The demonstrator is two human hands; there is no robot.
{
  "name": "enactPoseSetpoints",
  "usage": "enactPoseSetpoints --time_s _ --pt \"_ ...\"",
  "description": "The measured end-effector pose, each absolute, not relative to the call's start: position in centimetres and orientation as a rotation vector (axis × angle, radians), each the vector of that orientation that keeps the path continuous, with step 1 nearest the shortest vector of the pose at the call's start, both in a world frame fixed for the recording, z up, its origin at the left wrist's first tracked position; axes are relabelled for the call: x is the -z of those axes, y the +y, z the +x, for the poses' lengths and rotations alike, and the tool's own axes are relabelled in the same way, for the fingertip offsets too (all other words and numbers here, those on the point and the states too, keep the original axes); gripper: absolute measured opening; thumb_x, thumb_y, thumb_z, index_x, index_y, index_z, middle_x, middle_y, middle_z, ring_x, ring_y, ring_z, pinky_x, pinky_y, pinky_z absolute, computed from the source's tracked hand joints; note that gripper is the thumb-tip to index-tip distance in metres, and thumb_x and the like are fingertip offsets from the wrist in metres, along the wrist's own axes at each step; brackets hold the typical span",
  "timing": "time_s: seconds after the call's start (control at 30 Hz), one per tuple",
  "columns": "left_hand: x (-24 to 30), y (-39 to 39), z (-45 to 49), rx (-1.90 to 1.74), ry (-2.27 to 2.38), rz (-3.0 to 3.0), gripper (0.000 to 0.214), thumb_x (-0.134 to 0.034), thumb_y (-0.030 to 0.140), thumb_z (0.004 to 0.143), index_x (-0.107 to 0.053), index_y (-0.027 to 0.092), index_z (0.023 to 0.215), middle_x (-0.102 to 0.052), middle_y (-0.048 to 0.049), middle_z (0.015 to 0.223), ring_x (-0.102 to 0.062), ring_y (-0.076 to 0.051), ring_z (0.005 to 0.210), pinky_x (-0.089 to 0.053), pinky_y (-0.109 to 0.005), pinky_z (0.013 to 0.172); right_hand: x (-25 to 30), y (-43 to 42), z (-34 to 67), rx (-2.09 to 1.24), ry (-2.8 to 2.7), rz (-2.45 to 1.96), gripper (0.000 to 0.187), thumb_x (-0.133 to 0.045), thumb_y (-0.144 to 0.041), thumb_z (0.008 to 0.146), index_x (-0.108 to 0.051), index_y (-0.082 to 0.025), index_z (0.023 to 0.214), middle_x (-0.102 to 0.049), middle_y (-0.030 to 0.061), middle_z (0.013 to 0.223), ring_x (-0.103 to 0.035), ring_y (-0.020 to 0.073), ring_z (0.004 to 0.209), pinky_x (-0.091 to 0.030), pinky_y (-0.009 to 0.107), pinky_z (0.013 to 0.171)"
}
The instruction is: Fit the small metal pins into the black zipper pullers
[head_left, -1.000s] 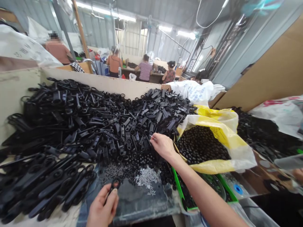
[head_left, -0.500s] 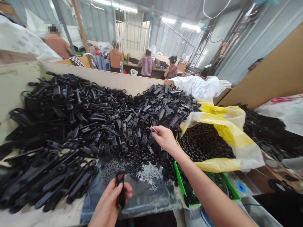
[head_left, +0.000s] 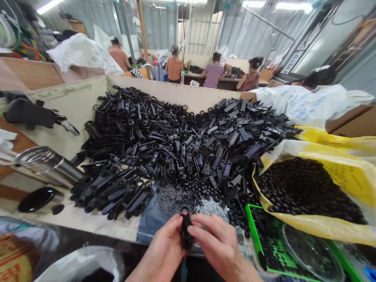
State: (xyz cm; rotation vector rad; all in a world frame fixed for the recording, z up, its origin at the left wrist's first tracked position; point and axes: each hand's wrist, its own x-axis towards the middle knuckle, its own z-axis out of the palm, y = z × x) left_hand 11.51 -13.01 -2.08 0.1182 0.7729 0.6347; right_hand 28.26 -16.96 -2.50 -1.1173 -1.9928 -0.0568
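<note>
L hand [head_left: 163, 247]/R hand [head_left: 219, 246] pinch blk part [head_left: 186, 231]

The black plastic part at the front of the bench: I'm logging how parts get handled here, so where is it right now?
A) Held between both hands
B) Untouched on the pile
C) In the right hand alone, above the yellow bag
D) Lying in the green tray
A. The left hand and right hand close on the black plastic part from either side.
</note>
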Motion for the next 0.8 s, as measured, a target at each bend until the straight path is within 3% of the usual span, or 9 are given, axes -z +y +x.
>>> enactPoseSetpoints --time_s 0.17,0.33,0.5,0.8 --pt "2.5 -13.2 11.6 -0.746 0.816 0.243 0.027 -0.083 0.03 0.075 -0.072 0.019 0.097 -0.074 -0.005 0.092 -0.066 -0.02 0.089 -0.05 -0.031 0.082 2.7 -17.9 27.8 -0.04 -2.075 -1.175 0.025 -0.049 -0.009 0.101 -0.072 -0.02 0.105 -0.075 0.0049 0.083 -0.069 0.0151 0.068 -0.055 0.023 0.06" --pt "3.0 -13.7 12.2 -0.876 0.844 0.386 0.027 -0.078 0.039 0.082 -0.071 0.02 0.1 -0.072 -0.0045 0.091 -0.063 -0.02 0.089 -0.048 -0.033 0.085 3.9 -18.7 27.3 -0.165 -2.025 -1.211 0.034 -0.053 -0.01 0.095 -0.064 -0.015 0.127 -0.075 0.0125 0.104 -0.074 0.0208 0.091 -0.063 0.027 0.074" --pt "3.0 -13.8 12.8 -0.924 0.948 0.382 0.04 -0.082 0.046 0.077 -0.072 0.021 0.106 -0.073 -0.0045 0.096 -0.062 -0.022 0.098 -0.045 -0.034 0.093 4.8 -18.7 26.7 -0.151 -1.863 -1.195 0.044 -0.058 -0.005 0.094 -0.06 -0.014 0.136 -0.076 0.0135 0.111 -0.075 0.0223 0.098 -0.063 0.029 0.081" --pt "2.4 -14.4 13.5 -0.99 1.022 0.249 0.051 -0.081 0.042 0.078 -0.066 0.021 0.122 -0.076 -0.0083 0.108 -0.067 -0.025 0.106 -0.046 -0.039 0.099 4.2 -19.3 25.8 -0.48 -1.563 -1.245 0.04 -0.066 -0.008 0.091 -0.068 -0.025 0.128 -0.077 0.0052 0.104 -0.074 0.015 0.072 -0.06 0.019 0.06"
